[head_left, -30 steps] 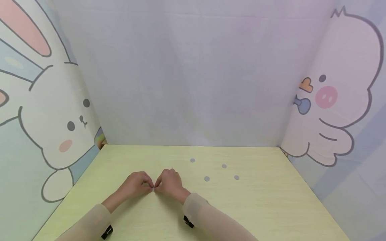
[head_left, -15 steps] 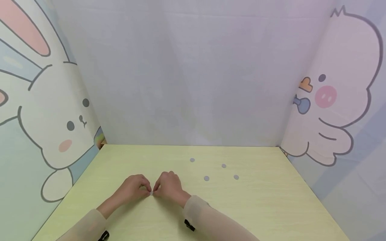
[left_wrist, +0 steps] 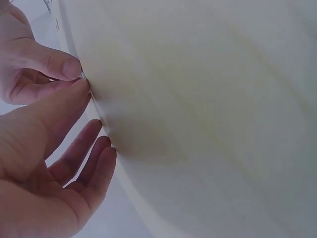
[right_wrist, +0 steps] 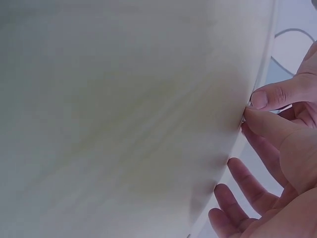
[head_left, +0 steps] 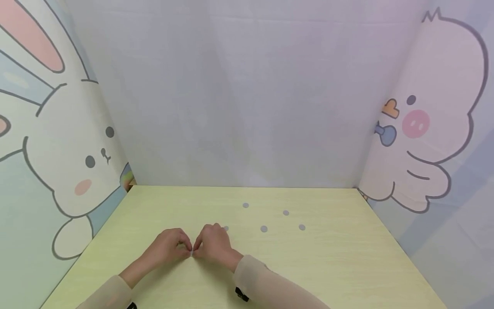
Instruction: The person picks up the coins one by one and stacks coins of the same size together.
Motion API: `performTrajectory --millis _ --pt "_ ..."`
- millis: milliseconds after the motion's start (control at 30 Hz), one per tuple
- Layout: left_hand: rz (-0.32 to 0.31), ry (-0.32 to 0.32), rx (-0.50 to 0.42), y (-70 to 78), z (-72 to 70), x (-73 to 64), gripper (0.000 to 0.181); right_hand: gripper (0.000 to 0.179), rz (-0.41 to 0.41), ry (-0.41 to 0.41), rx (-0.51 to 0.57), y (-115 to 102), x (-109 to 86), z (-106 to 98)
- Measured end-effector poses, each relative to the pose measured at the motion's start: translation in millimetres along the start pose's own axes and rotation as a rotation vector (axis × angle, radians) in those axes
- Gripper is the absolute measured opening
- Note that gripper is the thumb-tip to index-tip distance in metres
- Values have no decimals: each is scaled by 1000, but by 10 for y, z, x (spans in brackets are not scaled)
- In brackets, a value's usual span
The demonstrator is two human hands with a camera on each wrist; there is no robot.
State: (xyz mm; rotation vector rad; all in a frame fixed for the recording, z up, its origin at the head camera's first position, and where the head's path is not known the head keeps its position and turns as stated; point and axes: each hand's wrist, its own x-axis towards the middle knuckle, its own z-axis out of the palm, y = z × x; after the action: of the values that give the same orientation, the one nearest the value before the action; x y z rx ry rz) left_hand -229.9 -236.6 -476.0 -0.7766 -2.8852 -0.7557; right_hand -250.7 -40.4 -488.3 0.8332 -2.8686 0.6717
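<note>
Low on the left half of the table, my left hand [head_left: 167, 246] and right hand [head_left: 213, 242] meet fingertip to fingertip. Between them they pinch a small grey disc [head_left: 191, 253], gripped from both sides by thumb and index finger. Only a sliver of that disc [left_wrist: 82, 76] shows in the left wrist view, the rest being covered by fingers. The other fingertips of both hands rest at the tabletop in the wrist views. Just behind the right hand's knuckles, another flat grey disc [head_left: 226, 228] peeks out, partly hidden.
Several more flat grey discs lie spread over the pale wooden table [head_left: 328, 266], among them a near disc [head_left: 263, 229], a far disc [head_left: 245, 205] and a rightmost disc [head_left: 302, 227]. Cloth curtains [head_left: 247, 107] with cartoon animals enclose the table's back and sides.
Both hands have slid together toward me and slightly left, keeping their pinch on the small disc. The disc behind the right hand has come partly into view. The other discs lie as before.
</note>
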Motion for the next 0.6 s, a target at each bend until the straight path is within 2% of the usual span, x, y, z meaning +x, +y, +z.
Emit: performTrajectory --millis 267,600 --pt "-33 -11 -2 22 -4 -37 18 14 -21 -10 -33 -46 -38 -30" --pt "-27 -16 -13 51 -14 -49 18 13 -31 -6 -41 -37 -51 -36"
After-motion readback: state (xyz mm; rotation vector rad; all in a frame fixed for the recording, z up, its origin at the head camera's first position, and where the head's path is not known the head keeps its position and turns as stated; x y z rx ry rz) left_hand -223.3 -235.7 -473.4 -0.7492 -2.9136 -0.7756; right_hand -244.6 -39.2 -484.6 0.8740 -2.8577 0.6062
